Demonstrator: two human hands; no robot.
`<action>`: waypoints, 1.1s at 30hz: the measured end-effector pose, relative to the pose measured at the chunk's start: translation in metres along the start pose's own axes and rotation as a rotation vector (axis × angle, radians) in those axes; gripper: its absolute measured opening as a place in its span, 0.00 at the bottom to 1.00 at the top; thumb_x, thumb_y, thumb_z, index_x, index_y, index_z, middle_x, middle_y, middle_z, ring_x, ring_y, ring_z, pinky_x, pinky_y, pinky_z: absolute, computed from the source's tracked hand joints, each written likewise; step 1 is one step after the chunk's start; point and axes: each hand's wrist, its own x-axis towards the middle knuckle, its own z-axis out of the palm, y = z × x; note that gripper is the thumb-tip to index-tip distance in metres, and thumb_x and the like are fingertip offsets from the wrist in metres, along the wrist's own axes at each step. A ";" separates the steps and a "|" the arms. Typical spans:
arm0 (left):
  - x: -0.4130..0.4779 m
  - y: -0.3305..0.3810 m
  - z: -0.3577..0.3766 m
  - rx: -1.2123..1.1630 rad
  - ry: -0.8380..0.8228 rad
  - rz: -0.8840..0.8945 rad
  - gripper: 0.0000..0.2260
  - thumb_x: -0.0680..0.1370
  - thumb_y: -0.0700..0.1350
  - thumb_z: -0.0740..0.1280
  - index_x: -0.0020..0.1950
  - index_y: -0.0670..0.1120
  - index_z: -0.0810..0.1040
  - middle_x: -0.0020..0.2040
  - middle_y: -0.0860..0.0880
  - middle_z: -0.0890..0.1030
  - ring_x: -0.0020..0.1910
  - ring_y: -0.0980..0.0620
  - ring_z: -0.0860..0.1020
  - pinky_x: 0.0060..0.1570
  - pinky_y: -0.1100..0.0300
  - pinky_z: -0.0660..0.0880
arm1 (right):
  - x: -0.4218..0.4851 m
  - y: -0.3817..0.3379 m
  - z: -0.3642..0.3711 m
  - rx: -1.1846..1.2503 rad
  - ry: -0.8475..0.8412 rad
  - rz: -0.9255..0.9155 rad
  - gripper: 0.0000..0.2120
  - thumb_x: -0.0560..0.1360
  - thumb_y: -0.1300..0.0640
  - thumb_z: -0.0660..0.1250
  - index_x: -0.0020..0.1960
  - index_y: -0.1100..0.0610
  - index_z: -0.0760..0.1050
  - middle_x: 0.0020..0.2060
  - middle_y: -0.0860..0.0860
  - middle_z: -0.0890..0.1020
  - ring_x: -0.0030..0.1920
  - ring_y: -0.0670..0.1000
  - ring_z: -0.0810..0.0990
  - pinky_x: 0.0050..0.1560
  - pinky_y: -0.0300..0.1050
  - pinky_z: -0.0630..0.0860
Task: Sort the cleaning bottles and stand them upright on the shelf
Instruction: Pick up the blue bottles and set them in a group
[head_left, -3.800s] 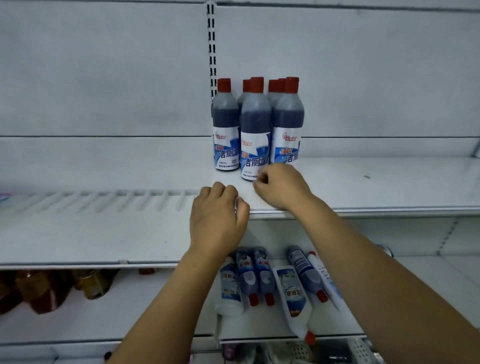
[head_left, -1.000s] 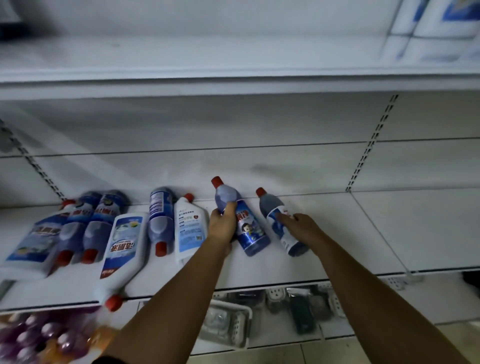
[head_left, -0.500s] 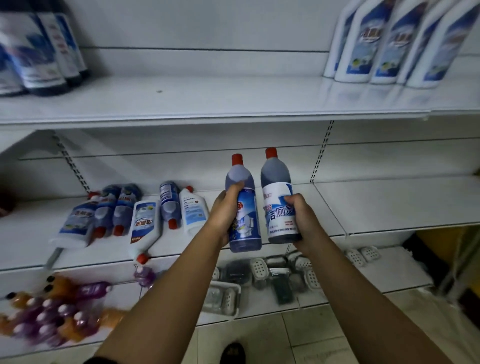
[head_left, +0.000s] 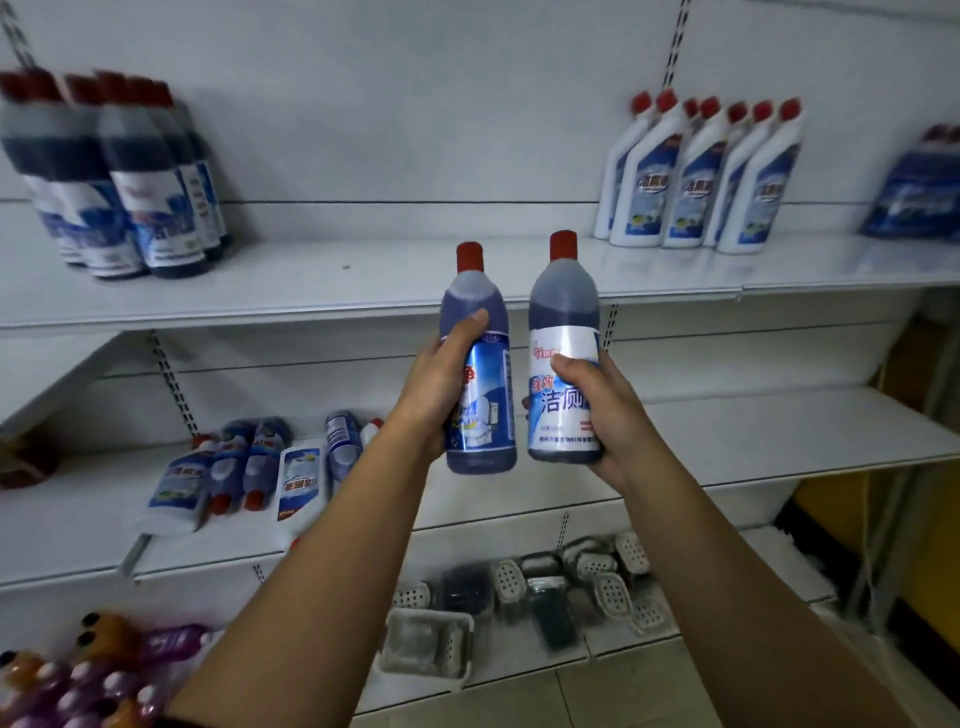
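Observation:
My left hand (head_left: 441, 384) grips a blue-labelled bottle (head_left: 483, 415) with a red cap, held upright in the air. Beside it, my right hand (head_left: 597, 415) grips a dark bottle with a white label (head_left: 563, 322), also upright. Both hang in front of the upper shelf (head_left: 395, 291). On that shelf, several dark bottles (head_left: 145, 187) stand at the left and several white bottles (head_left: 696, 182) stand at the right. Several bottles (head_left: 260, 473) lie flat on the middle shelf (head_left: 753, 436).
Dark blue packs (head_left: 919, 192) sit at the upper shelf's far right. The bottom shelf holds white and dark soap dishes (head_left: 561, 592) and a clear tray (head_left: 426, 644). Purple and orange bottles (head_left: 78, 675) crowd the lower left. Tiled floor shows below.
Both hands have picked the two lying bottles off the middle shelf, turned them upright and raised them toward the upper shelf. The view has tilted up.

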 end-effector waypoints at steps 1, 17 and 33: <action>-0.001 0.007 0.001 -0.001 -0.015 0.017 0.28 0.73 0.64 0.69 0.65 0.46 0.75 0.49 0.41 0.86 0.43 0.43 0.85 0.47 0.49 0.82 | -0.001 -0.006 0.003 -0.013 -0.001 -0.030 0.17 0.75 0.56 0.70 0.63 0.52 0.73 0.49 0.59 0.83 0.46 0.60 0.84 0.46 0.55 0.80; -0.018 0.093 -0.009 -0.035 -0.085 0.312 0.23 0.75 0.58 0.68 0.63 0.44 0.76 0.49 0.40 0.85 0.43 0.43 0.84 0.50 0.46 0.81 | 0.003 -0.065 0.064 -0.071 -0.003 -0.336 0.17 0.74 0.58 0.72 0.61 0.55 0.73 0.48 0.57 0.83 0.43 0.56 0.83 0.42 0.50 0.82; -0.012 0.117 -0.134 -0.007 0.154 0.441 0.16 0.78 0.52 0.69 0.62 0.46 0.74 0.49 0.42 0.86 0.44 0.43 0.85 0.46 0.49 0.82 | 0.058 -0.020 0.189 -0.089 -0.220 -0.373 0.19 0.72 0.58 0.73 0.60 0.53 0.72 0.50 0.56 0.83 0.45 0.55 0.85 0.44 0.50 0.81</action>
